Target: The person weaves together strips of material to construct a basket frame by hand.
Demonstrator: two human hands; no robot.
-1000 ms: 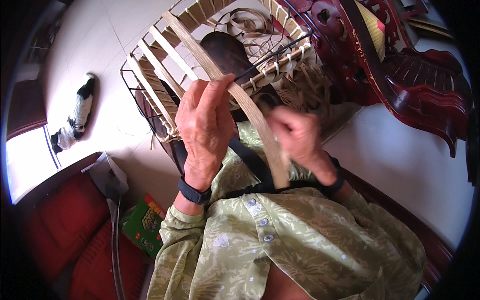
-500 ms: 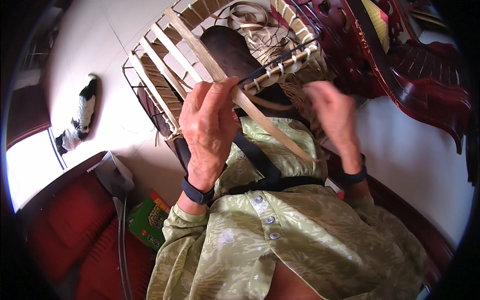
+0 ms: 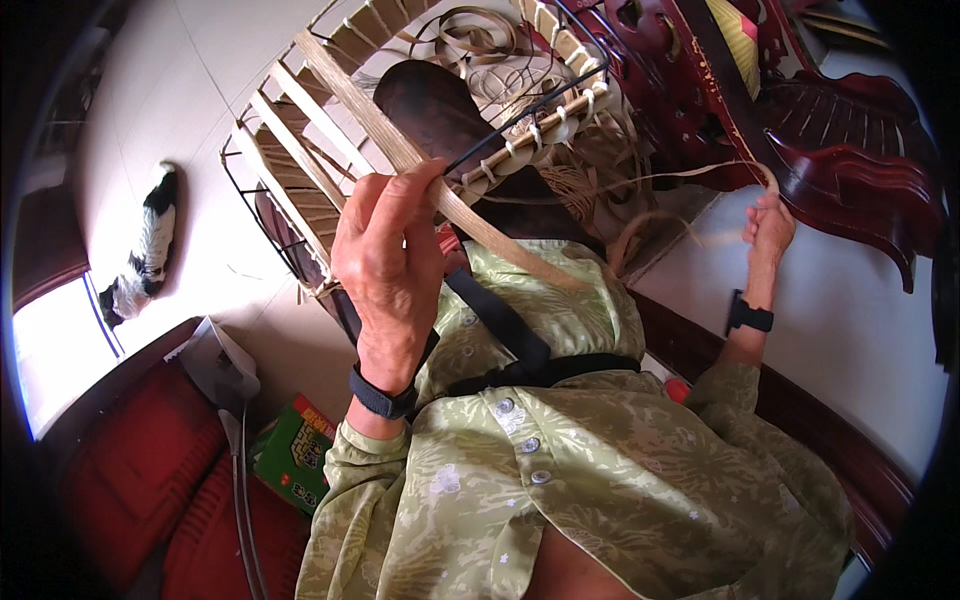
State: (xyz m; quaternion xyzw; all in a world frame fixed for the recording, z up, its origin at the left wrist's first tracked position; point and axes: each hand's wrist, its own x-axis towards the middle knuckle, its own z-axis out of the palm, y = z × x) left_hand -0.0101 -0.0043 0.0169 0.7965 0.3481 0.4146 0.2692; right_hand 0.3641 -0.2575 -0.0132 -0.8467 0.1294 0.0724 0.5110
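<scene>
Your left hand (image 3: 388, 255) pinches flat strip (image 3: 480, 226), fingertips together, at near edge of frame (image 3: 565, 118). Right hand (image 3: 768, 232) curls fingers around thin strip (image 3: 769, 176). Both seem light, springy; grip broad faces.

Green box (image 3: 292, 455) — yellowish print, unreadable

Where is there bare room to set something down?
Pale floor lies bare between the furry animal and the laced frame, and below the carved furniture, right of the right hand. Crowded: around the left hand and the loose strips.
</scene>
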